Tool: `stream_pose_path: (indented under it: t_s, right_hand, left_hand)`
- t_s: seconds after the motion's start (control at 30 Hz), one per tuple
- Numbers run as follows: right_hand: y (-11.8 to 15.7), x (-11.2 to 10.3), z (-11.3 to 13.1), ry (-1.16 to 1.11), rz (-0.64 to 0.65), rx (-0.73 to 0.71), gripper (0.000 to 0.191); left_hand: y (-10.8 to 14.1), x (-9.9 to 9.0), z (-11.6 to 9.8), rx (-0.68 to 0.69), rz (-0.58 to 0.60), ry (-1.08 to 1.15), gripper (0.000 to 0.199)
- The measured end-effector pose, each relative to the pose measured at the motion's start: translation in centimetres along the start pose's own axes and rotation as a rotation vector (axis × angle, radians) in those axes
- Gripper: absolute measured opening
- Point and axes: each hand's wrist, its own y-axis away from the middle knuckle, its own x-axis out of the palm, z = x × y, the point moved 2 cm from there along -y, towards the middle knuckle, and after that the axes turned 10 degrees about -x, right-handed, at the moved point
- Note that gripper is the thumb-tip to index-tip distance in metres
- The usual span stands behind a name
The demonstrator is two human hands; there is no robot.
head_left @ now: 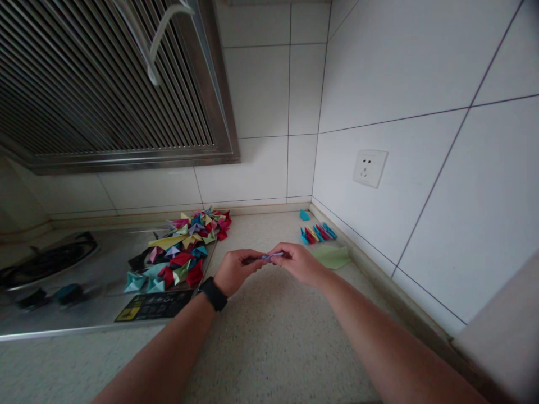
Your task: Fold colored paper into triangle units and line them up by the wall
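The left grip (233,270) is pinching one side of a purple piece (274,255) between thumb and fingers, and the right grip (300,262) is pinching the other, the two sets of fingertips nearly meeting. From where I'm standing, the piece is sitting between both hands, over the bench (269,342) and in front of the person; whether it is touching the surface, I cannot tell.

Plenty is already looking folded. A big heap (185,242) of bright paper shapes is lying to the left, spreading across the edge of the stove (115,241), and a short row (319,233) of slim pieces is standing near the corner on the right, with a lone teal piece (304,215) sitting just behind it. I'd judge the purple one to be partly folded, since it is showing so narrow, but the fingers are hiding most of its creases. A green sheet (334,257) is lying beyond the right wrist, looking unfolded.

As for direction, the purple piece is showing nearly edge-on, its long axis running left to right, across the person's front. Its thin visible end is pointing right, tilting slightly up; which end is the front, I'm not making out.
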Motion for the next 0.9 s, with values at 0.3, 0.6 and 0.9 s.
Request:
stream_pose_path:
  t_s: [0.3,0.6,0.9]
  right_hand:
    - [0.0,0.1,-0.5,-0.039,-0.024,0.014,0.023]
    - [0.2,0.2,-0.2,-0.025,0.019,0.032,0.032]
    - [0.2,0.1,1.0,0.081,0.055,0.007,0.026]
  left_hand:
    - [-0.1,-0.2,0.1,-0.018,-0.03,0.038,0.031]
    - [-0.1,-0.3,0.1,0.048,-0.015,-0.021,0.035]
    - [0.1,-0.6,0.0,0.136,-0.033,-0.235,0.032]
